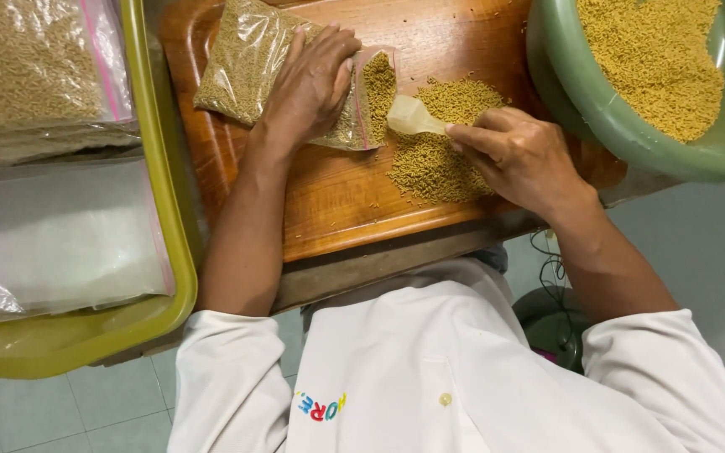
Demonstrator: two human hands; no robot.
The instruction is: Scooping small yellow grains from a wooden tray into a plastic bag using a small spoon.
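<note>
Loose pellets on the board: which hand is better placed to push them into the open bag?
Right, probably. The right hand holds the small pale scoop at the pellet pile, beside the bag's mouth. The left hand lies flat on the bag, pinning it.

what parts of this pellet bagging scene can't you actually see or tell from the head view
- Clear bag: its middle is covered by the left hand, so how full it is cannot be told.
- Pale scoop: its handle is hidden in the right hand.
- Green bowl: cut off by the top and right edges.
- Green tray: cut off at the left edge; its stacked bags cannot be counted.
</note>
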